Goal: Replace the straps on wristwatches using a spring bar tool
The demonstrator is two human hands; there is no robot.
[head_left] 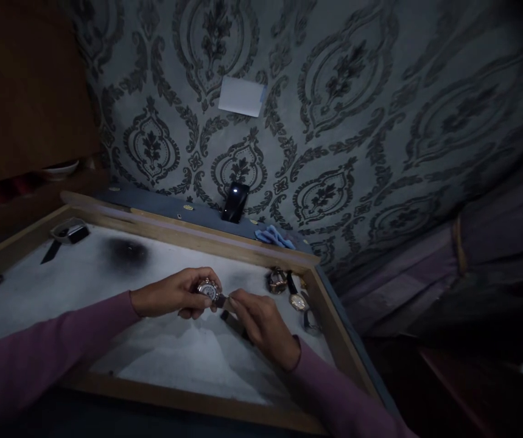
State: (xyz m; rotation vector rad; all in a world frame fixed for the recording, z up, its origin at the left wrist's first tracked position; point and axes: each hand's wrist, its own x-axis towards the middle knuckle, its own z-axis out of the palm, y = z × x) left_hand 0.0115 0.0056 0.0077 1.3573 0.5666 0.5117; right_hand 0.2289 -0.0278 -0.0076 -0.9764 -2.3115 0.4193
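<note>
My left hand [176, 294] is closed around a wristwatch [208, 289] with a round metal case, its dial facing up. From the right side of the case runs a short dark strap [221, 300], whose end my right hand [261, 319] pinches between thumb and fingers. Both hands are over the white floor of a shallow wooden tray. A dark band-like strip [235, 325] shows just below my right fingers; whether it belongs to the held watch I cannot tell.
The wooden tray rim [224, 243] surrounds the work area. Several watches, including a gold-dial watch [296, 300], lie at its right side. Another watch [70, 232] sits at the far left corner. Beyond the rim are a phone [235, 202], a blue cloth [274, 236] and a patterned wall.
</note>
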